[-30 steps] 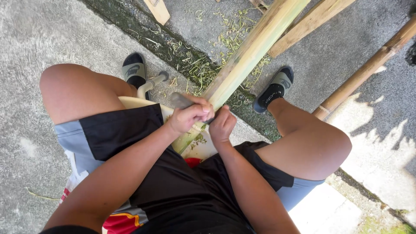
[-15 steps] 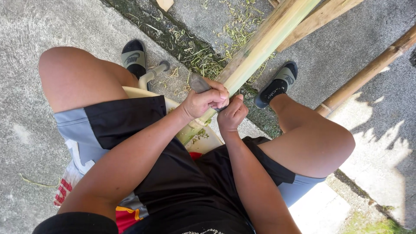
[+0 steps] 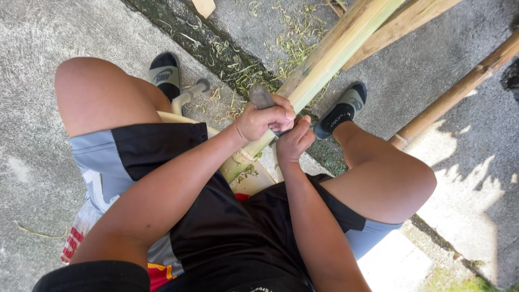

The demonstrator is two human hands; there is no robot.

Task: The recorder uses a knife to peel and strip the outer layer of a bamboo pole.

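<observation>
I sit with a pale green bamboo pole [image 3: 330, 59] running between my knees, up and to the right. My left hand [image 3: 265, 119] is closed around the grey handle of a knife [image 3: 260, 96] laid across the pole. My right hand [image 3: 294, 141] grips the other end of the blade on the pole's right side; the blade itself is hidden by my fingers. Green shavings [image 3: 281, 48] lie on the concrete ahead of my feet.
More bamboo poles lean at the right: a wooden one [image 3: 400, 24] beside the worked pole and a brown one [image 3: 459, 89] further right. A pale stool frame [image 3: 186, 100] shows under my left thigh. A mossy crack [image 3: 211, 46] runs across the concrete.
Both hands with the knife have slid up the pole, away from my body. The camera has shifted slightly.
</observation>
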